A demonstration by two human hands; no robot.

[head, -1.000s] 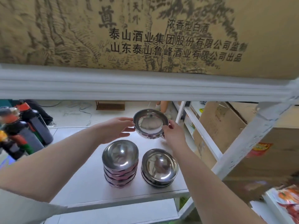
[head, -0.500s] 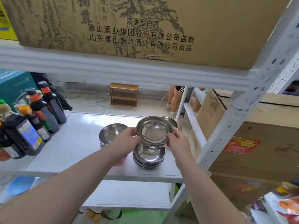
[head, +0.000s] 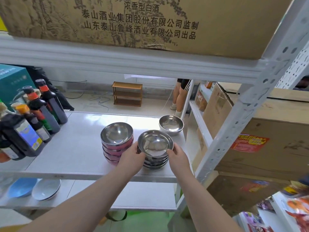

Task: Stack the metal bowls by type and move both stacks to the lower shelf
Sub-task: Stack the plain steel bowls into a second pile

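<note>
On the white middle shelf (head: 70, 151) stand two stacks of metal bowls. The left stack (head: 116, 144) has pink-patterned outsides. The right stack (head: 155, 162) has dark-patterned outsides, and both my hands hold its top bowl (head: 154, 143) by the rim, seated on or just above the stack. My left hand (head: 132, 156) grips the bowl's left side, my right hand (head: 177, 155) its right side. A single plain metal bowl (head: 170, 124) sits apart at the shelf's back right corner. The lower shelf (head: 142, 195) shows below.
Dark sauce bottles (head: 33, 124) crowd the shelf's left end beside a teal box (head: 11, 82). A blue bowl (head: 21, 187) and a white one (head: 46, 189) lie on the lower shelf's left. A cardboard box (head: 150, 22) fills the upper shelf. A white upright (head: 234, 118) stands right. A person's legs (head: 179, 96) stand behind.
Both hands brought the held bowl down from mid-air onto the right stack. The view pulled back, and the lone bowl at the back right came into view.
</note>
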